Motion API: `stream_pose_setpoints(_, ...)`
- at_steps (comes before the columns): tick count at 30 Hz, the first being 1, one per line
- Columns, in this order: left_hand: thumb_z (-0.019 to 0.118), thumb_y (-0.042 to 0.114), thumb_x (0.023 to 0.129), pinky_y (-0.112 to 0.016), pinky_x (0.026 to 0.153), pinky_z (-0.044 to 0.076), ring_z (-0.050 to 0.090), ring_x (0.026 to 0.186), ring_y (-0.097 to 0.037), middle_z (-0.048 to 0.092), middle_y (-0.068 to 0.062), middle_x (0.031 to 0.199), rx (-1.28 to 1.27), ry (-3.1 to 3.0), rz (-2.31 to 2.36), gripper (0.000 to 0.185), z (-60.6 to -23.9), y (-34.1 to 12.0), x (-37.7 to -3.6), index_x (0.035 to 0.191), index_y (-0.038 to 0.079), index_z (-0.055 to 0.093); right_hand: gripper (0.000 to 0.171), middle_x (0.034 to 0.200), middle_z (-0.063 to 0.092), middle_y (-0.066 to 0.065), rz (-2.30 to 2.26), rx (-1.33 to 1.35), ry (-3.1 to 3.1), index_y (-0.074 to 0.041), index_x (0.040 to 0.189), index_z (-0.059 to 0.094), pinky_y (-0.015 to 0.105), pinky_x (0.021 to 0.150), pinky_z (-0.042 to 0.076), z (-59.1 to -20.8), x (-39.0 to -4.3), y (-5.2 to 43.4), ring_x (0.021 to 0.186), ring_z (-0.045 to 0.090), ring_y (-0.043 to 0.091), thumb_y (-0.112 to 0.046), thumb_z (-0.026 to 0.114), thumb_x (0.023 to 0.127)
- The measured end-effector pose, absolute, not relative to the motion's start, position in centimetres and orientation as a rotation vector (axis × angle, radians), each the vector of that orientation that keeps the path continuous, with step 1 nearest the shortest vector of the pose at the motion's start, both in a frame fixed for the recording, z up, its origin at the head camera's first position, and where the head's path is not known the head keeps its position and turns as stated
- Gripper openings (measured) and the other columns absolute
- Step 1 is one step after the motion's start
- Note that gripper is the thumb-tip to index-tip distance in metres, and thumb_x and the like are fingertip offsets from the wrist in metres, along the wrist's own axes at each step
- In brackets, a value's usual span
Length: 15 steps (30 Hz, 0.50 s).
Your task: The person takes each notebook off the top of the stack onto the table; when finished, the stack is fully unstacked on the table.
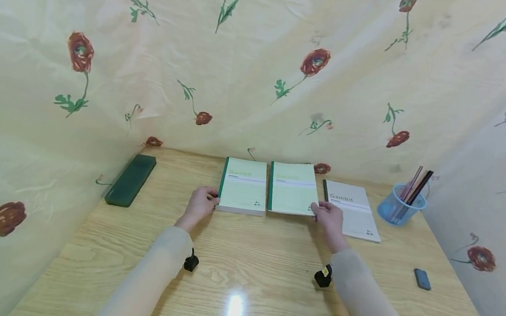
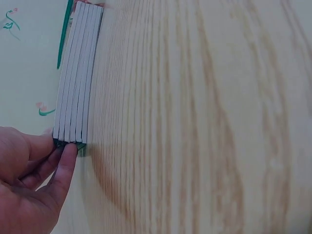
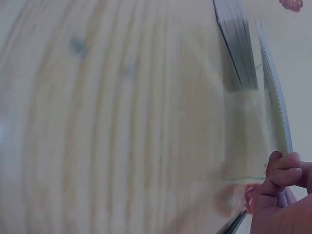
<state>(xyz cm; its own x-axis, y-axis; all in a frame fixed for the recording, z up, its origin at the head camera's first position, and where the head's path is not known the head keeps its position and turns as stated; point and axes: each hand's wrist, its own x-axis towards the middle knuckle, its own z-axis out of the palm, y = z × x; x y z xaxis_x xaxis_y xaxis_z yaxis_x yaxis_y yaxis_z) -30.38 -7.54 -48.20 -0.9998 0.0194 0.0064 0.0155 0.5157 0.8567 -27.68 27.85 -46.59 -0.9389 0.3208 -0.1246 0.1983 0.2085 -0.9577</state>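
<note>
A neat stack of several green-spined notebooks (image 1: 243,187) lies near the back of the table, its page edges (image 2: 78,73) seen in the left wrist view. My left hand (image 1: 200,204) is at its lower left corner, with fingertips (image 2: 69,153) touching the spine side. Just right of the stack, one pale green notebook (image 1: 293,189) with a green spine is raised off the table. My right hand (image 1: 329,217) pinches its lower right corner between thumb and fingers (image 3: 280,178). A grey-white notebook (image 1: 353,217) with a dark spine lies partly behind the right hand.
A blue mesh cup (image 1: 399,211) with pens stands at the back right. A small dark blue block (image 1: 422,279) lies at the right. At the left is a dark green case (image 1: 131,180). Flowered cloth (image 1: 242,77) hangs behind the wooden table (image 1: 268,290).
</note>
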Motion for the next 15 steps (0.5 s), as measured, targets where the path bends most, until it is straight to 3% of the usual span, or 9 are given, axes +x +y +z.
stream_pose_setpoints(10,0.064,0.001,0.096,-0.032,0.075,0.056,0.064,0.096,-0.026,0.066,-0.016,0.110,0.041,2.736,1.552,0.023,-48.3,-7.7,-30.4,0.118,-0.006,0.068,0.044,0.094,0.064,0.006,1.710,-0.618,-2.483,0.011,0.130,0.053,0.019,0.059,0.047,-47.4,-27.4,28.9,0.061,0.058,0.007,-0.018,0.062,0.098)
stream_pose_setpoints(15,0.064,0.001,0.096,-0.031,0.072,0.056,0.064,0.094,-0.025,0.066,-0.016,0.109,0.043,2.723,1.559,0.023,-48.3,-7.7,-30.4,0.118,-0.006,0.067,0.049,0.103,0.068,0.018,1.636,-0.623,-2.562,0.013,0.132,0.052,0.018,0.060,0.048,-47.7,-27.4,29.1,0.059,0.060,0.006,-0.019,0.064,0.096)
